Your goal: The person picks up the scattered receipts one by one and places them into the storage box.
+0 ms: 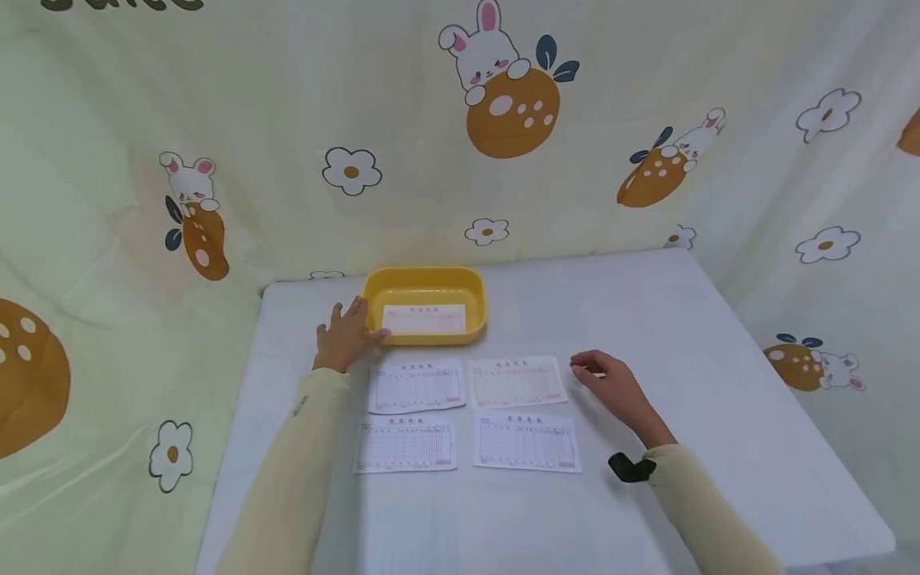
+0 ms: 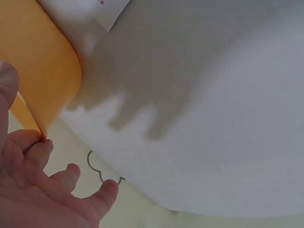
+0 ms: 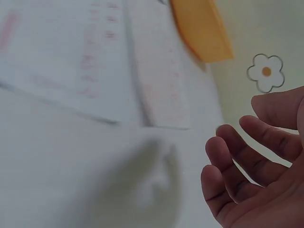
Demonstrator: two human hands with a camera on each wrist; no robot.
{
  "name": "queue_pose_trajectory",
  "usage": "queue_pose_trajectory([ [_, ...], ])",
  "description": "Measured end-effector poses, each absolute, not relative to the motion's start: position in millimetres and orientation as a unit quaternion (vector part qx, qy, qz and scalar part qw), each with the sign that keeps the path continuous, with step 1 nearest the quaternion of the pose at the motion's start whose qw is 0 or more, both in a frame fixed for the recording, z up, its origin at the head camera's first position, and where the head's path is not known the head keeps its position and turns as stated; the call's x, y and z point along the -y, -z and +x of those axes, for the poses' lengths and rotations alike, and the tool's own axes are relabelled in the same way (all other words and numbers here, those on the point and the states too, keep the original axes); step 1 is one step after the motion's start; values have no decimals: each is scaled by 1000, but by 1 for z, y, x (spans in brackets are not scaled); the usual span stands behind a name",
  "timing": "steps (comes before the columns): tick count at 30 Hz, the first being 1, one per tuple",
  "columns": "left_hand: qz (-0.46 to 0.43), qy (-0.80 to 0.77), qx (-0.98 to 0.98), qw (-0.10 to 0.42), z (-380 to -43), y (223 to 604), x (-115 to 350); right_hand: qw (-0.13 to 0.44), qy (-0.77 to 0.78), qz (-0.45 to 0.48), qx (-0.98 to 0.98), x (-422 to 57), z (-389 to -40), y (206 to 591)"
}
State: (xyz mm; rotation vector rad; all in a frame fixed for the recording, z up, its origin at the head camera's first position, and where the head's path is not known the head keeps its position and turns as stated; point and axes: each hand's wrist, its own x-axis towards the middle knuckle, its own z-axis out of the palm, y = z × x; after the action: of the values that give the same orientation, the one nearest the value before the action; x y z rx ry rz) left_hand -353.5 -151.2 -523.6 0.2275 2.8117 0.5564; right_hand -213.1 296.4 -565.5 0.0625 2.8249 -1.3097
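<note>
A yellow plastic basin [image 1: 470, 342] stands at the back of the white table, with one printed paper form [image 1: 422, 319] lying in it. My left hand [image 1: 348, 335] holds its front left corner, thumb along the near side and the other fingers spread at the left rim. The left wrist view shows the fingers [image 2: 37, 147] at the basin's edge. Beside the upper right form [image 1: 519, 382], my right hand [image 1: 611, 385] hovers over the table with loosely bent fingers and nothing in them. The right wrist view shows that hand [image 3: 256, 171] apart from the papers.
Further forms lie flat in two rows before the basin: upper left [image 1: 417, 385], lower left [image 1: 406, 444] and lower right [image 1: 528, 441]. A patterned curtain [image 1: 287, 104] with rabbits and flowers hangs behind and beside the white table [image 1: 704, 359].
</note>
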Motion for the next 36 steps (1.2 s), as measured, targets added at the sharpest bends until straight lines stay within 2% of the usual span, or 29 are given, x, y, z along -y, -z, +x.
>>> queue_pose_trajectory([
  [5, 79, -189, -969, 135, -354, 526, 151, 37, 425, 52, -903, -299, -173, 597],
  [9, 77, -192, -969, 136, -355, 524, 152, 43, 444, 60, -893, -297, -159, 610],
  [26, 62, -191, -968, 151, -359, 529, 150, 18, 412, 67, -908, -283, -150, 621],
  [36, 66, -195, -969, 139, -357, 531, 149, 14, 412, 72, -908, -278, -149, 621],
])
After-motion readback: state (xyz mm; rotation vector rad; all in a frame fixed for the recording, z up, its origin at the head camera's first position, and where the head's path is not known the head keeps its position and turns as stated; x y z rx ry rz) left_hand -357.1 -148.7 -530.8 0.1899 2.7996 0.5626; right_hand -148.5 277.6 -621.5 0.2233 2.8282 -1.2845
